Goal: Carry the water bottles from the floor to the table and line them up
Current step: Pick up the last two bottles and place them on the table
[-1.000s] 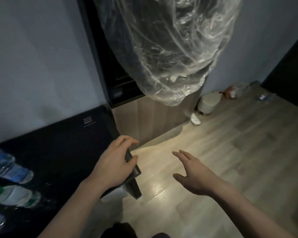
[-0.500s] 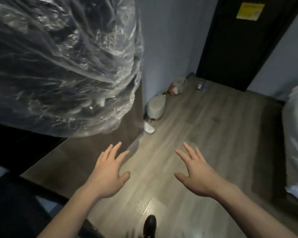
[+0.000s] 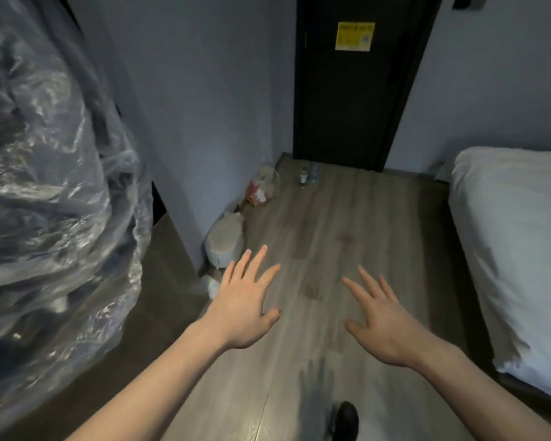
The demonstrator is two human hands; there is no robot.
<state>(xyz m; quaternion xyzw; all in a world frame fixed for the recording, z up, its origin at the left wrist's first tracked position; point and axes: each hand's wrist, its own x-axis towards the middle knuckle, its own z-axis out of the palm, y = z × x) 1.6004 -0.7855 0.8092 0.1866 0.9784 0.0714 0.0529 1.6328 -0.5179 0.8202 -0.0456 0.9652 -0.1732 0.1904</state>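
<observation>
**Both hands empty, bottles far off by the door**

L hand (image 3: 247, 305) and R hand (image 3: 380, 323) are hovering palm-down over the wood floor (image 3: 328, 249), fingers spread wide on both, nothing gripped, not touching each other or anything else. L forearm is coming in from approx 7 o'clock, R forearm from approx 5 o'clock.

Two small water bottles (image 3: 308, 175) are standing upright on the floor at approx 12 o'clock, well apart from both hands, just in front of the dark door (image 3: 353, 100). They're close together; can't tell if touching. Too small to read labels.

A yellow notice (image 3: 355, 36) is stuck high on the door. At approx 11 o'clock, along the wall, a crumpled bag w/ orange-red print (image 3: 261, 190) is lying near the bottles, and nearer the hands a pale round bin (image 3: 225, 241) is sitting against the wall, just beyond L fingertips in view.

Clear plastic wrap (image 3: 48, 186) over a dark bulky item is filling the 9 o'clock side. A white bed (image 3: 516, 237) is running along the 3 o'clock side. A dark shoe (image 3: 345, 420) is showing at 6 o'clock.
</observation>
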